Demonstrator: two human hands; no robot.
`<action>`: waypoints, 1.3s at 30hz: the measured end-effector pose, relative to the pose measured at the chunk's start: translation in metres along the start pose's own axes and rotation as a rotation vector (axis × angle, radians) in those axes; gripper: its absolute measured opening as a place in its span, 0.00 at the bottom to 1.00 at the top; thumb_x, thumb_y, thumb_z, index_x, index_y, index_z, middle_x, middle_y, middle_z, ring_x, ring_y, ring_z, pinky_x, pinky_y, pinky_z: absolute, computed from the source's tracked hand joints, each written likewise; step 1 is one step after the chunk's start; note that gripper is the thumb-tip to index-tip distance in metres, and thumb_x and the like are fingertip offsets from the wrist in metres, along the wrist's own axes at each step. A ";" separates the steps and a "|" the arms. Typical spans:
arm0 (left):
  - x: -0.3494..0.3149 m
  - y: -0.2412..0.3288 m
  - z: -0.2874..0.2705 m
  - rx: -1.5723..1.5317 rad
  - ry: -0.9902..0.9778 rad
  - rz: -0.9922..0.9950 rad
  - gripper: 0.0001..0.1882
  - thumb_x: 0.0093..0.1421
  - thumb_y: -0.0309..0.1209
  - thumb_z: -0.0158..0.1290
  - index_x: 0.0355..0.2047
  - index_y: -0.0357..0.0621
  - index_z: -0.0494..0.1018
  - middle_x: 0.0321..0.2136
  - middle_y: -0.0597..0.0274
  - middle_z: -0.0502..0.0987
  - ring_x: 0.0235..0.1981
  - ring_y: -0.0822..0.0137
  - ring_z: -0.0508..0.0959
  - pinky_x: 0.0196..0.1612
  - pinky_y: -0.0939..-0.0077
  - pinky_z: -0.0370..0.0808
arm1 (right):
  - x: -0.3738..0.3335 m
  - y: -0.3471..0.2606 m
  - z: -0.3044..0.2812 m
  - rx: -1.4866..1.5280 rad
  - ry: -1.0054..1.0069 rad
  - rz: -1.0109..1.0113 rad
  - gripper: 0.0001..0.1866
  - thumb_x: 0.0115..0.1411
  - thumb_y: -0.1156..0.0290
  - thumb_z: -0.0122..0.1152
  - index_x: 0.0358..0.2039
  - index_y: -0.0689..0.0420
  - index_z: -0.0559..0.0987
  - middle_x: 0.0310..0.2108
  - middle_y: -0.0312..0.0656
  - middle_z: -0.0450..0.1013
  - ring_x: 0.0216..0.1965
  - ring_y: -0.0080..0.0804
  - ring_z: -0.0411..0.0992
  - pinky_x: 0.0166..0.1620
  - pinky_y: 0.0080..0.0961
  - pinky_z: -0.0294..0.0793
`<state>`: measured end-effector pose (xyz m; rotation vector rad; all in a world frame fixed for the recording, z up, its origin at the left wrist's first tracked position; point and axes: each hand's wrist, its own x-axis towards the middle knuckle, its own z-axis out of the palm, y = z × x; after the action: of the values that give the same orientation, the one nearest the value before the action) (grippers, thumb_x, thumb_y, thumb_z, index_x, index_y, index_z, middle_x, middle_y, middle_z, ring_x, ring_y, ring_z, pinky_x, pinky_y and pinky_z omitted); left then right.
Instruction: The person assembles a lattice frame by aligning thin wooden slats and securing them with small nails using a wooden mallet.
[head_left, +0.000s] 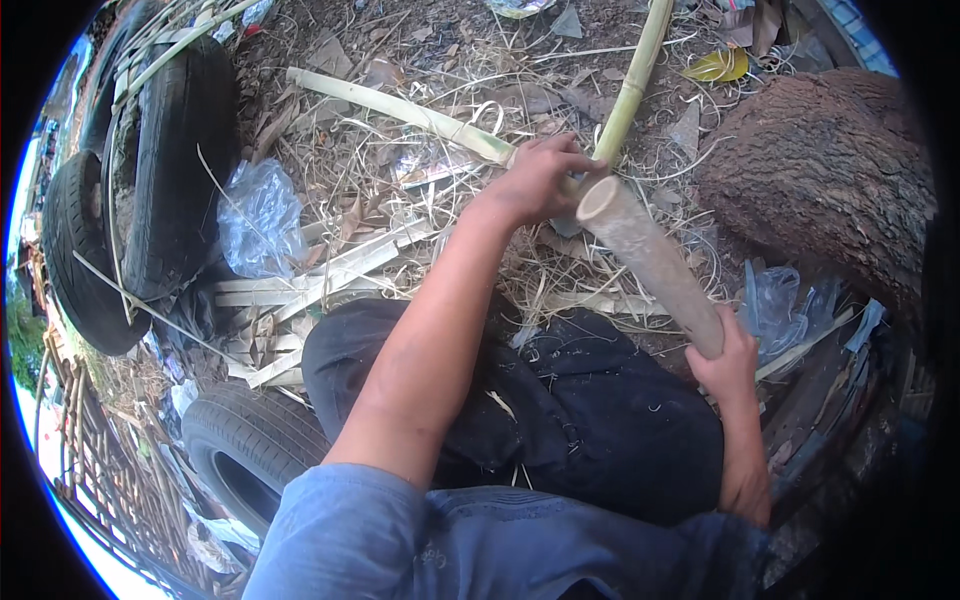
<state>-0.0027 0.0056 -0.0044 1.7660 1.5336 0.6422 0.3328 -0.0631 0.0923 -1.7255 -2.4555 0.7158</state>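
Observation:
My right hand point(728, 357) is wrapped round the lower end of a thick, pale brown bamboo tube point(655, 260). The tube slants up and to the left, and its round, hollow-looking end lies beside my left fingers. My left hand point(545, 180) is closed on the near end of a pale split bamboo strip point(400, 113), which runs off to the far left. From beside my left fingertips a greenish bamboo pole point(637, 85) stretches away to the top edge. Where strip, pole and tube come together, my fingers hide how they meet.
A rough-barked log point(820, 185) lies at the right. Old tyres point(180, 160) stand at the left, and another tyre point(255, 450) is beside my leg. Flat bamboo strips point(320, 280), shavings and a clear plastic bag point(262, 220) litter the ground. Crumpled plastic point(785, 310) lies beyond my right hand.

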 end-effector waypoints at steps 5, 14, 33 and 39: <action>0.001 0.001 -0.005 -0.008 -0.073 -0.006 0.29 0.42 0.28 0.70 0.49 0.55 0.80 0.54 0.48 0.72 0.59 0.48 0.71 0.61 0.61 0.70 | 0.004 0.003 0.003 -0.024 -0.027 0.101 0.26 0.41 0.72 0.66 0.44 0.58 0.74 0.30 0.56 0.77 0.34 0.59 0.77 0.37 0.45 0.77; 0.001 -0.008 0.002 0.008 0.035 0.094 0.28 0.44 0.30 0.69 0.49 0.55 0.80 0.50 0.48 0.75 0.52 0.50 0.75 0.57 0.61 0.73 | -0.007 0.008 0.004 0.080 0.108 -0.050 0.28 0.41 0.72 0.66 0.46 0.59 0.73 0.30 0.56 0.77 0.33 0.59 0.77 0.35 0.44 0.76; 0.000 0.004 -0.010 -0.048 -0.070 -0.029 0.34 0.46 0.31 0.71 0.55 0.57 0.75 0.63 0.46 0.66 0.67 0.53 0.61 0.67 0.56 0.64 | -0.013 -0.011 -0.072 0.957 0.226 0.297 0.23 0.67 0.61 0.58 0.56 0.58 0.67 0.42 0.49 0.77 0.44 0.34 0.77 0.50 0.30 0.75; -0.040 0.075 -0.049 0.148 0.096 0.155 0.46 0.43 0.26 0.70 0.64 0.52 0.64 0.63 0.55 0.66 0.69 0.51 0.58 0.68 0.54 0.60 | 0.017 -0.071 -0.113 2.171 0.431 -0.001 0.21 0.67 0.48 0.48 0.39 0.55 0.71 0.30 0.45 0.73 0.35 0.41 0.73 0.46 0.46 0.73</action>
<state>0.0008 -0.0283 0.0875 2.0063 1.5533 0.7135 0.2983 -0.0289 0.2180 -0.6056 -0.3374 1.6056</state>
